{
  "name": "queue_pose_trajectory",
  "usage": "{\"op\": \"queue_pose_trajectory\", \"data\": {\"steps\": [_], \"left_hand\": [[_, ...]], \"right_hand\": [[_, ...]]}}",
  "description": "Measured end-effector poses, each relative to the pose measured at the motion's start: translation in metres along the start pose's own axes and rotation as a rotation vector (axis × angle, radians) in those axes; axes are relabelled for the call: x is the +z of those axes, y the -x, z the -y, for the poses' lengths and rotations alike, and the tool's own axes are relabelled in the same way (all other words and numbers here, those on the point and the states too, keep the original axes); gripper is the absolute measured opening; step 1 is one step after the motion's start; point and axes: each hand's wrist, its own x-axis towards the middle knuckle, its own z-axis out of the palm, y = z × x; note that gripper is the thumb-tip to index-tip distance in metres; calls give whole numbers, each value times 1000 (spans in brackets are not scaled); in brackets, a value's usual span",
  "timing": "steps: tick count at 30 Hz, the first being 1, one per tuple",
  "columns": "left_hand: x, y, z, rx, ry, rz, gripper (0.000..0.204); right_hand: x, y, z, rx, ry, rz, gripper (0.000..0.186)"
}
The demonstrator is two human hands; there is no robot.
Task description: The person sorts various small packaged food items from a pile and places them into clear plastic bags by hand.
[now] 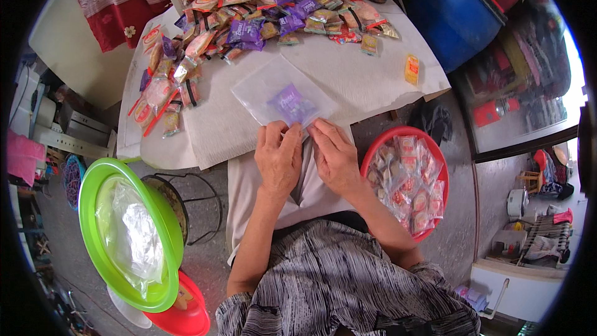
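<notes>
A frosted clear plastic bag [252, 90] lies at the front edge of the table, with a purple snack packet [290, 104] showing through it. My left hand [279, 154] pinches the bag's near edge between thumb and fingers. Close beside it, my right hand [333, 152] has its fingers closed on the same edge, a little to the right. Beyond the bag, a heap of small wrapped snacks [245, 31] in purple, gold and red-and-clear wrappers spreads over the back and left of the table.
The table [364, 81] has a pale cover; one yellow packet [411, 69] lies at its right. A red basin [443, 177] of filled clear bags stands on my right. A green basin [87, 224] of plastic bags is on my left. A blue barrel [451, 15] stands back right.
</notes>
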Motion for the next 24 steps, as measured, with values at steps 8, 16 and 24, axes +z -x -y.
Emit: {"op": "queue_pose_trajectory", "data": {"steps": [8, 16, 24], "left_hand": [[1, -6, 4, -16, 175, 2, 14], [1, -6, 21, -221, 515, -9, 9], [-30, -31, 57, -218, 55, 26, 30]], "right_hand": [[17, -23, -15, -127, 217, 255, 40], [46, -45, -1, 11, 106, 267, 45], [44, -47, -4, -20, 144, 193, 40]]}}
